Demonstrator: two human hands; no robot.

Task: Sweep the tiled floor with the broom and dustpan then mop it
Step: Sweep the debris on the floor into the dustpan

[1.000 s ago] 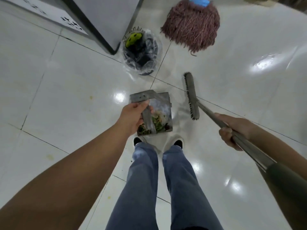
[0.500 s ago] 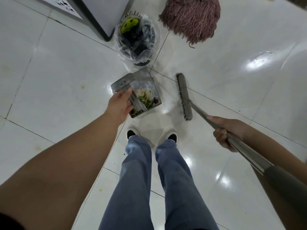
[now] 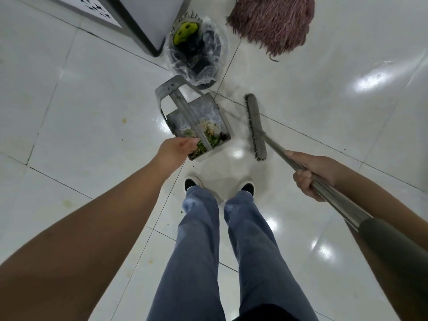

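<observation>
Glossy white tiled floor [image 3: 92,117] lies under everything, crossed by dark grout lines and dotted with a few small stains; the grey metal dustpan [image 3: 199,117] is just ahead of the person's black-toed shoes [image 3: 192,183], loaded with green and pale scraps at its near end; its long metal handle runs back to the left hand [image 3: 177,150], whose grip is curled round the handle's near end; the grey long-headed broom [image 3: 254,127] is just right of the dustpan, apart from it, bristles toward the floor; its metal shaft slants down to the right hand [image 3: 311,173], whose grip is wrapped tightly round it; a round bin lined with clear plastic [image 3: 196,52] stands just beyond the dustpan, dark rubbish and a yellow-green item inside; a reddish-pink string mop head [image 3: 273,22] lies beyond, near the bin.
</observation>
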